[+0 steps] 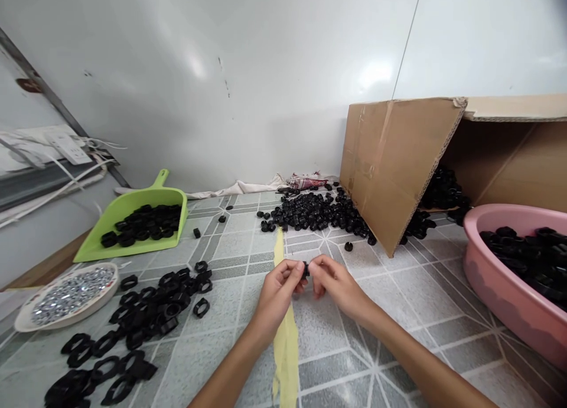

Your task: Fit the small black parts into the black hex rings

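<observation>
Between my two hands, above the middle of the table, is a small black ring-shaped part (306, 270). My left hand (283, 282) pinches it between thumb and fingers. From the other side, the fingertips of my right hand (333, 281) close on the same part, hiding most of it. Beyond my hands lies a heap of small black parts (310, 211). Larger black rings (155, 307) are scattered to the left of my left hand. One loose black part (349, 247) lies beyond my right hand.
At the left are a green dustpan (88, 242) holding black parts and a white dish (22, 322) full of small shiny metal pieces. A cardboard box (390, 166) on its side and a pink basin (473, 266) of black parts stand right. Yellow tape (287, 361) runs down the tabletop.
</observation>
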{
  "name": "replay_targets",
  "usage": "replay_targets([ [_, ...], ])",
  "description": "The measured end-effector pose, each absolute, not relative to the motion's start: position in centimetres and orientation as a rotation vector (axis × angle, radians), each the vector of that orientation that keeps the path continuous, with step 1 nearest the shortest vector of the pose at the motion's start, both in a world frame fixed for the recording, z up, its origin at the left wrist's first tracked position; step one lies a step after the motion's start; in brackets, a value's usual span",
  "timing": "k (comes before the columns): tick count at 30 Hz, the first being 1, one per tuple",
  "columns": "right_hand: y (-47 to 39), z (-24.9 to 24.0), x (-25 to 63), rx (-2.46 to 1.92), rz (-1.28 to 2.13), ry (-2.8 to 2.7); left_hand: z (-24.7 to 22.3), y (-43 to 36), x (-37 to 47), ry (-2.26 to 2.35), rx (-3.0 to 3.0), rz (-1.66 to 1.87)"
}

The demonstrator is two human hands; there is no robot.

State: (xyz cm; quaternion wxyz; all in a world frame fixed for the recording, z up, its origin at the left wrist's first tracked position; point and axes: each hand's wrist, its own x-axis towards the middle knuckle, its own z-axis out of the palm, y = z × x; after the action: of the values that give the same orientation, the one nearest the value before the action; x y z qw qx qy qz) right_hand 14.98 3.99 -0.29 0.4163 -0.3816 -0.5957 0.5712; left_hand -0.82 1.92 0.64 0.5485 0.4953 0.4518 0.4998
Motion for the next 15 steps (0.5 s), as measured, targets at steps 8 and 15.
replay_targets([
  [8,4.19,-0.05,15.56,-0.931,1.434,-1.629,1.04,1.98,-0.99,0.993,1.202,1.148],
  [15,4.00,-0.15,15.28,-0.924,1.431,-1.568,1.33,1.82,-0.82,0.994,1.191,1.176],
])
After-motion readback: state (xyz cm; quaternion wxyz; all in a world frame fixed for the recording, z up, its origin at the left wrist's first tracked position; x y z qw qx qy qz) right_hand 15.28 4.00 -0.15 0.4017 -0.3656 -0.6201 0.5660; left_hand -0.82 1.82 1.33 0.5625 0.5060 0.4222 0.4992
